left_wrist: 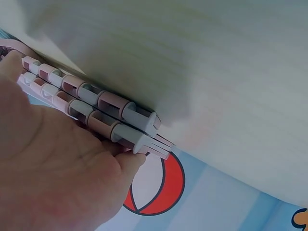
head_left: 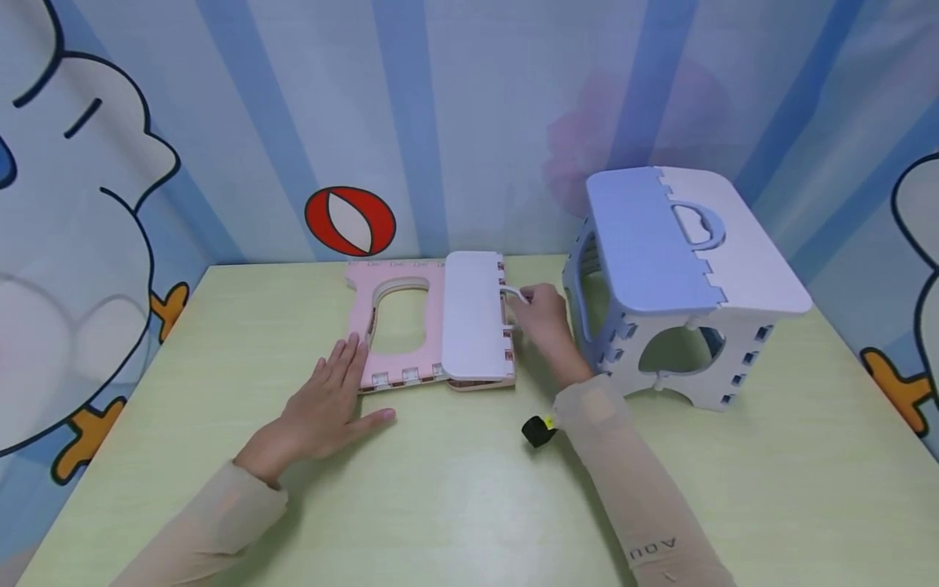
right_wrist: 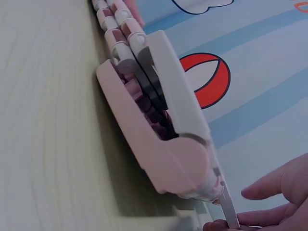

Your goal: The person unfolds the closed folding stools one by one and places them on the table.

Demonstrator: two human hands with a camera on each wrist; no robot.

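A folded pink and white step stool (head_left: 471,318) lies flat on the table. My left hand (head_left: 319,412) rests with straight fingers on its pink left edge; the left wrist view shows this hand (left_wrist: 57,163) beside the stool's two rows of hinge knuckles (left_wrist: 103,122). At the stool's right side, my right hand (head_left: 544,322) holds the white carry handle (head_left: 513,290). In the right wrist view the fingers of that hand (right_wrist: 284,204) are curled at the handle (right_wrist: 230,211), its thumb apart from it, and the folded halves (right_wrist: 130,125) lie slightly apart.
An unfolded blue and white stool (head_left: 645,253) stands upright at the right, close to my right hand. A small black object (head_left: 538,432) is at my right cuff. Behind the table (head_left: 455,489) hangs a striped curtain (head_left: 491,122) with cartoon prints.
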